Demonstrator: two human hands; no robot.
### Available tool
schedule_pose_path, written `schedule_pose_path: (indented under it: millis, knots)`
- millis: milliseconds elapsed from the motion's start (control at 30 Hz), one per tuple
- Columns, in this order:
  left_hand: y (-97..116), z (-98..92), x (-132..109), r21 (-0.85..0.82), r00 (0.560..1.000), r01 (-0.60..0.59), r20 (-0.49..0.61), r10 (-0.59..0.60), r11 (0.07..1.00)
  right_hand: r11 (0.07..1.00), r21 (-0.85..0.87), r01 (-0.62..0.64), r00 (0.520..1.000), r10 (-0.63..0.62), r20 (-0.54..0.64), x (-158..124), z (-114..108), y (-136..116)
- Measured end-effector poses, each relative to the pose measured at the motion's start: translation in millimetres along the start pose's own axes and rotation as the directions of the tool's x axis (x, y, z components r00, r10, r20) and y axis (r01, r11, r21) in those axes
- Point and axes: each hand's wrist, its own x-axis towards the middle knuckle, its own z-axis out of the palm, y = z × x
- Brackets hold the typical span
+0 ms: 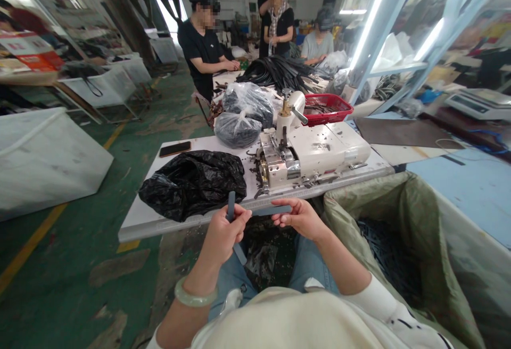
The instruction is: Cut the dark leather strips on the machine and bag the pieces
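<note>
the table [202, 143] has a smooth, pale top with little shine. along the left part of its front edge lies a bag [195, 181] of thin black plastic, crumpled and glossy in its creases. near the back left corner, the phone [175, 149] has a dark, smooth, glassy surface. toward the right edge, the machine [325, 149] wears smooth cream paint with a soft sheen; its left end is bare, polished metal. by the back edge, the clear bags [238, 129] are wrinkled, shiny plastic, and the basket [337, 108] is red pierced plastic. before the front edge, the grey strips [275, 210] look smooth and matt. at the right front corner, the green liner [427, 218] is creased, matt, cloth-like.
</note>
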Motion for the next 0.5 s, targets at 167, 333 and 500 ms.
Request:
schedule_pose_path:
  millis: [167, 333, 500]
  knots:
    - [-4.3, -4.7, 0.3, 0.044, 0.999, -0.039, 0.017, 0.039, 0.998, 0.999, 0.010, 0.040, 0.999, -0.040, -0.021, -0.2, 0.3, 0.5]
    - [-5.8, -5.7, -1.4, 0.100, 0.997, -0.072, 0.015, 0.071, 0.992, 0.994, -0.013, 0.106, 0.991, -0.107, -0.081, -1.5, 1.5, 5.0]
    - [-3.4, -1.7, -3.0, 0.018, 0.995, 0.092, 0.047, -0.092, 0.996, 0.978, -0.127, 0.168, 0.980, -0.180, -0.087, -6.1, 5.8, 4.1]
